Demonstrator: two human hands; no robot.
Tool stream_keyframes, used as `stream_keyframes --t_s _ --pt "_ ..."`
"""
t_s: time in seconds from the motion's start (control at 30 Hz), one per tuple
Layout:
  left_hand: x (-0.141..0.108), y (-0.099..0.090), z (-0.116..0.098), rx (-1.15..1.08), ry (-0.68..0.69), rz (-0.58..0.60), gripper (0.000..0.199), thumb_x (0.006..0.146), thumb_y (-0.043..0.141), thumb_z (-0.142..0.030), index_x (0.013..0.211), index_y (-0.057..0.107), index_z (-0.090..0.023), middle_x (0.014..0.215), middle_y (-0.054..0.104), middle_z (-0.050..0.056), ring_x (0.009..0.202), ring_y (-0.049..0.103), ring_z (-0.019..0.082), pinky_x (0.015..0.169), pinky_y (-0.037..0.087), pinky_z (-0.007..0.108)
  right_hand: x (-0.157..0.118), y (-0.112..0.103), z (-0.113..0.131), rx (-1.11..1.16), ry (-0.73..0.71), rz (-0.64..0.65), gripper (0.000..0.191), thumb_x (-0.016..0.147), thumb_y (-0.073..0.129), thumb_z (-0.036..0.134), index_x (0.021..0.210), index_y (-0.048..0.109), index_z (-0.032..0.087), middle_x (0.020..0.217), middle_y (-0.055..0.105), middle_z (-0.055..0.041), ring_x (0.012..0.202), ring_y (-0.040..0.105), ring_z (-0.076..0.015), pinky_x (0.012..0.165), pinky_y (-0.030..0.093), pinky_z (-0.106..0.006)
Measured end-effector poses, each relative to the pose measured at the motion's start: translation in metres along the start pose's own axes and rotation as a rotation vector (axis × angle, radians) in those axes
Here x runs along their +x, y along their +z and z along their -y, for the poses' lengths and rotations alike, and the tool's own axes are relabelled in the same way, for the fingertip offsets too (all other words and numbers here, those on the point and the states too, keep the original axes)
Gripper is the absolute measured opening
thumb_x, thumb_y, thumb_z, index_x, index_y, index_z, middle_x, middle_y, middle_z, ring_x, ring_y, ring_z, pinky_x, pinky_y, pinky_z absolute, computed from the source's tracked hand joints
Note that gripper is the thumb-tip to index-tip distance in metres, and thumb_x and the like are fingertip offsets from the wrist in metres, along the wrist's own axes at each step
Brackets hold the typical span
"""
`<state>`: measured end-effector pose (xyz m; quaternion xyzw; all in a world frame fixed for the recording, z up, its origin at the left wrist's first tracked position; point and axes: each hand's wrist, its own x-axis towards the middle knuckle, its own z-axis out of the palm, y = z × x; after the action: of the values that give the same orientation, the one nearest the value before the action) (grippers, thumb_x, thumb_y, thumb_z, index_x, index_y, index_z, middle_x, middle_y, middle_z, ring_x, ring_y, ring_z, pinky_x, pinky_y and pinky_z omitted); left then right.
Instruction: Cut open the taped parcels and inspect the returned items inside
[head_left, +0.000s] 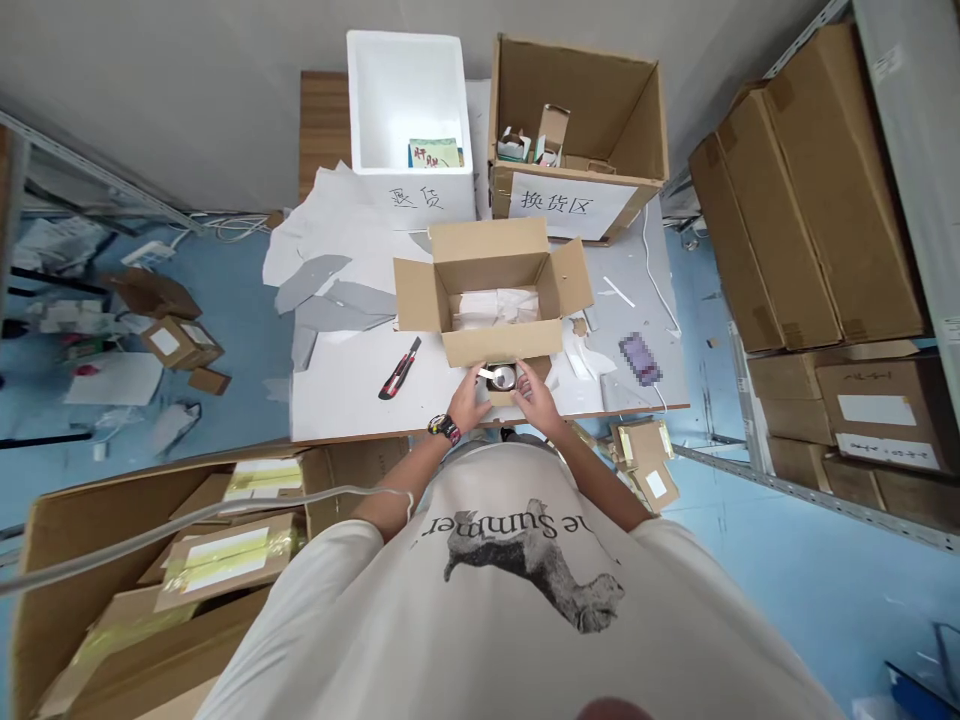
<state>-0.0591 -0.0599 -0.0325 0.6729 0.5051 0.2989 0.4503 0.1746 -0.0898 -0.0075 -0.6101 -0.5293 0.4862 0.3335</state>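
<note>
Left hand point(469, 403): fingers half curled, gripping the left side of 1 round silver-and-black object point(501, 378); 1 wristwatch point(445, 430) sits just behind it.
Right hand point(538, 397): fingers partly spread, holding the same object from the right.
Round object: 1, between the 2 hands, just in front of the near flap of the open carton; exact kind too small to tell.
Open carton point(487, 250): 1, flaps out, white paper wrapping point(491, 308) inside.
Foam box point(420, 195): 1, white, 1 printed card point(435, 153) inside.
Labelled carton point(585, 80): 1, small boxes point(551, 135) inside.
Utility knife point(399, 368): 1, left of the hands, on the white tabletop point(337, 400).
</note>
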Motion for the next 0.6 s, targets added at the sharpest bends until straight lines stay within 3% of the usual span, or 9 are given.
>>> stream_keyframes --t_s 0.1,0.2,0.3,0.37,0.5,0.6 --pt "0.009 0.013 0.002 -0.082 -0.035 -0.082 0.091 0.085 0.088 -0.040 0.165 0.051 -0.019 0.162 0.067 0.022 0.147 0.070 0.040 0.126 0.060 0.060 -0.001 -0.002 -0.001 -0.004 0.023 0.041 0.085 0.098 0.072 0.036 0.179 0.047 0.032 0.110 0.071 -0.0026 0.083 0.067 -0.0218 0.091 0.067 -0.043" --pt "0.003 0.029 0.002 -0.195 -0.045 -0.165 0.091 0.086 0.091 -0.045 0.162 0.048 -0.019 0.159 0.069 0.023 0.148 0.071 0.039 0.126 0.060 0.058 0.001 -0.006 0.000 -0.038 0.023 0.027 0.081 0.093 0.080 0.040 0.170 0.054 0.031 0.125 0.071 -0.0068 0.091 0.069 -0.0236 0.085 0.067 -0.042" --pt "-0.010 0.049 0.003 -0.216 -0.083 -0.259 0.083 0.087 0.088 -0.043 0.155 0.050 -0.017 0.153 0.070 0.024 0.146 0.071 0.040 0.129 0.057 0.060 0.002 -0.005 0.003 -0.094 -0.020 -0.028 0.074 0.088 0.088 0.045 0.155 0.061 0.028 0.156 0.063 -0.0153 0.120 0.071 -0.0308 0.097 0.069 -0.047" --pt "-0.014 0.062 0.002 -0.161 -0.145 -0.304 0.084 0.082 0.091 -0.042 0.152 0.052 -0.016 0.151 0.070 0.025 0.144 0.070 0.043 0.129 0.055 0.062 0.000 -0.002 0.004 -0.100 -0.008 -0.042 0.072 0.088 0.091 0.048 0.151 0.061 0.028 0.163 0.062 -0.0160 0.135 0.069 -0.0339 0.110 0.066 -0.052" --pt "-0.008 0.078 -0.002 -0.071 -0.290 -0.318 0.087 0.078 0.096 -0.042 0.151 0.056 -0.017 0.148 0.073 0.024 0.139 0.073 0.045 0.120 0.059 0.060 -0.009 -0.003 0.006 -0.140 0.049 0.012 0.079 0.088 0.093 0.047 0.158 0.059 0.029 0.154 0.071 -0.0132 0.136 0.072 -0.0353 0.118 0.062 -0.056" --pt "-0.004 0.077 -0.006 -0.025 -0.285 -0.231 0.075 0.081 0.095 -0.040 0.146 0.062 -0.021 0.145 0.077 0.019 0.136 0.076 0.043 0.117 0.061 0.055 -0.013 -0.017 0.008 -0.213 0.003 0.119 0.090 0.089 0.090 0.035 0.171 0.055 0.031 0.160 0.067 -0.0135 0.143 0.068 -0.0363 0.117 0.063 -0.054"
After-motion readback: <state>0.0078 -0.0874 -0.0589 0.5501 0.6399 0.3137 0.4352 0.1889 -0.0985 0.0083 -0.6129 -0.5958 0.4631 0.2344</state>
